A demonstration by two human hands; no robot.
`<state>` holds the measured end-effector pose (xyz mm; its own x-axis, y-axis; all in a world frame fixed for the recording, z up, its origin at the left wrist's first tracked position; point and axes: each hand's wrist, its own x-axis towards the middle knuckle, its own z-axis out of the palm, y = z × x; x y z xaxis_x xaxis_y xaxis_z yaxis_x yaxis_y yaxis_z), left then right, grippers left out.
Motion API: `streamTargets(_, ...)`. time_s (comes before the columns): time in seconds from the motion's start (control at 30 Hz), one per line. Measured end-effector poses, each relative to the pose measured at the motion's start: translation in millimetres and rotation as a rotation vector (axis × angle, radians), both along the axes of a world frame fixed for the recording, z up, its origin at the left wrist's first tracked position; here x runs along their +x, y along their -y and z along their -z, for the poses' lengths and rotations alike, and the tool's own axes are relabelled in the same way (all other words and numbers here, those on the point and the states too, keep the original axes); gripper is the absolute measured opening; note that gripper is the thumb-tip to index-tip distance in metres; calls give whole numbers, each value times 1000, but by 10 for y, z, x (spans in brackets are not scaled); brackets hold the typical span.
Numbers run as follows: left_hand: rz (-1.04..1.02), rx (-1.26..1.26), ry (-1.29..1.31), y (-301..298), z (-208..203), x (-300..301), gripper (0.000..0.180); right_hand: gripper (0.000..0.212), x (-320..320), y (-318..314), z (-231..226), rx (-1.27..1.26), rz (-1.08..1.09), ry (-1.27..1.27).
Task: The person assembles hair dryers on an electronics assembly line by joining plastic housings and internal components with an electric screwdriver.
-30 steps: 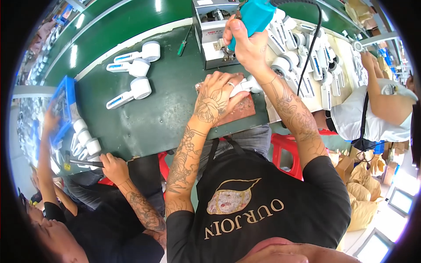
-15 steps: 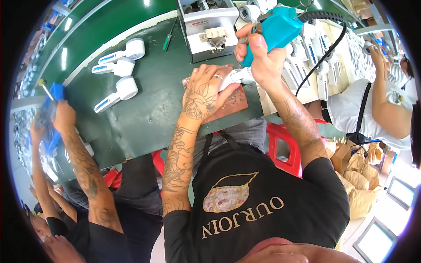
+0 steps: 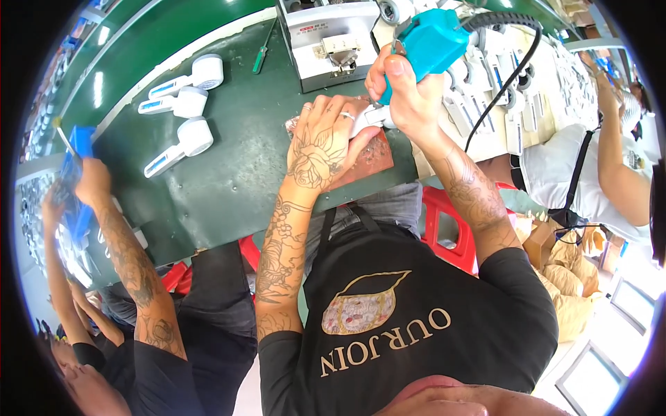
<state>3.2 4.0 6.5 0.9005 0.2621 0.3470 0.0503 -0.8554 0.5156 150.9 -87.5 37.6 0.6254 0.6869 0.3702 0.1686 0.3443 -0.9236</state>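
My left hand [image 3: 322,145] is closed over a white plastic handheld piece [image 3: 364,123], pressing it against a reddish-brown pad [image 3: 378,158] on the green table. Thumb and fingers lie on either side of it; much of the piece is hidden under the palm. Wrapped round a teal corded power tool [image 3: 433,45], my right hand [image 3: 413,97] holds it just above and right of the piece. The tool's lower end is mostly covered by my fingers, close to the piece's right end; I cannot tell whether they touch.
A grey metal box with a clamp [image 3: 326,38] stands behind the pad. Left of it lie a green-handled screwdriver [image 3: 260,59] and three white round-headed devices [image 3: 194,135]. More white devices [image 3: 513,128] cover the right side. A black cable [image 3: 510,93] loops there. Co-workers sit on both sides.
Both hands stay nearly in place on the piece and the tool. The view has shifted slightly. At the left, a co-worker's arm has moved a little.
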Motion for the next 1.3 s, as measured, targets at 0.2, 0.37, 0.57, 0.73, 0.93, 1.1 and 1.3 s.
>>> streamTargets(0.2, 5, -8, 9, -28, 22, -10, 46, 39, -25, -50, -89, -33, 39, -34)
streamTargets(0.37, 7, -40, 27, -33, -13, -24, 42, 40, 18, -302, -357, 61, 83, 137)
streamTargets(0.57, 6, -99, 38, -30, 3, -44, 36, 27, 116, -674, -274, 134, 37, 77)
streamTargets(0.73, -10, -81, 51, -8, -4, -44, 38, 32, 168, -653, -122, 125, 6, 120)
streamTargets(0.93, -6, -80, 36, -31, -17, -56, 39, 33, -61, -326, -291, -64, 84, 55)
streamTargets(1.1, 6, -90, 32, -35, -49, -27, 37, 43, -138, 154, -305, 9, 49, -13)
streamTargets(1.3, -29, -103, 20, -13, -61, -35, 36, 45, -136, 226, -246, -30, 29, 9)
